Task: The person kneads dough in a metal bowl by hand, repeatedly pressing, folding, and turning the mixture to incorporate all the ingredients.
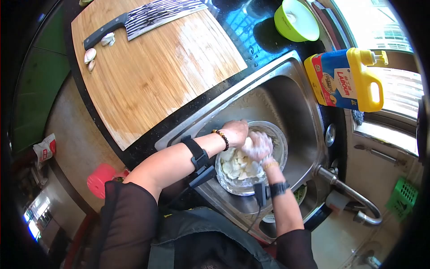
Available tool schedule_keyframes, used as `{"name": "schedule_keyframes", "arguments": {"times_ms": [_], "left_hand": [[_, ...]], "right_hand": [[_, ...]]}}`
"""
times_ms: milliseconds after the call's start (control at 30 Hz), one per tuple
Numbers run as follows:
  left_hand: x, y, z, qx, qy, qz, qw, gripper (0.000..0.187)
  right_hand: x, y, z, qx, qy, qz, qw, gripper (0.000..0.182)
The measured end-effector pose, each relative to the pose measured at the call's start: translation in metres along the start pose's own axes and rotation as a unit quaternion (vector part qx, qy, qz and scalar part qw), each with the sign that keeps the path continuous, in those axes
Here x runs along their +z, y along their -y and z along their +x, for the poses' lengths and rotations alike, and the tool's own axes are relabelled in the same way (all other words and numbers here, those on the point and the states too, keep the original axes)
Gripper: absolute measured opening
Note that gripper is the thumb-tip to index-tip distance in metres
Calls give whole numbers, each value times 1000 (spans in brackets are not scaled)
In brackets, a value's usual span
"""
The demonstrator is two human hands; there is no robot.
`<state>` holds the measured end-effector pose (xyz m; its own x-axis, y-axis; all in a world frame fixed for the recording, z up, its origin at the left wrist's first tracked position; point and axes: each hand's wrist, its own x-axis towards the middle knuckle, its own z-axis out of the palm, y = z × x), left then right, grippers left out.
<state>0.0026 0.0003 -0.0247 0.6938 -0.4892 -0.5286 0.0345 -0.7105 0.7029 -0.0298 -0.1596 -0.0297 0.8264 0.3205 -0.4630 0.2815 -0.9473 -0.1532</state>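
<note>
A glass bowl (279, 148) stands in the steel sink (286, 89) and holds several white food slices (234, 167). My left hand (235, 131), with a bead bracelet on the wrist, curls over the bowl's far-left rim. Inside the bowl my right hand (258, 145) looks whitish and wet, and its fingers are closed around a clump of the slices. Both wrists wear black bands with cables.
A bamboo cutting board (156, 76) lies left of the sink with a cleaver (148, 18) and garlic cloves (91, 56). A green bowl (295, 20) and a yellow-blue detergent bottle (347, 78) stand behind the sink. The faucet (354, 197) is at right, a red stool (102, 179) at lower left.
</note>
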Motion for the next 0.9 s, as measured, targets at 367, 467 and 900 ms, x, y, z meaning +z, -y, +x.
{"name": "schedule_keyframes", "arguments": {"times_ms": [367, 467, 900], "left_hand": [[3, 0, 1, -27, 8, 9, 1000, 33], [4, 0, 2, -23, 3, 6, 1000, 32], [5, -1, 1, -38, -22, -28, 999, 27]], "right_hand": [[-12, 39, -114, -46, -199, 61, 977, 29], [-6, 40, -113, -49, -139, 71, 987, 24], [45, 38, -86, -111, -86, -73, 987, 22]]}}
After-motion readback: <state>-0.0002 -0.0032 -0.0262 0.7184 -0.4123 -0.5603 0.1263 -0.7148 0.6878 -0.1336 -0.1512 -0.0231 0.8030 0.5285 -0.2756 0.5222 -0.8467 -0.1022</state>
